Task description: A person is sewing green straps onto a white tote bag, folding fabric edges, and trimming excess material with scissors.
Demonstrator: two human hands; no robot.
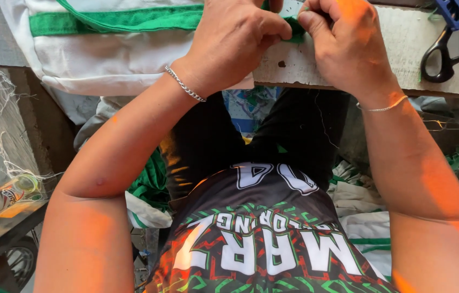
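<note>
Soft, light green trim [296, 28], probably cloth; pinched closed in left hand [235, 40] and right hand [343, 43] grip at counter [403, 38] edge.

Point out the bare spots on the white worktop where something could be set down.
One free patch: the white worktop between the right hand and the black-handled scissors. A thin bare strip lies along the front edge under both hands. Left is crowded: the white and green fabric covers it to the left hand.
</note>
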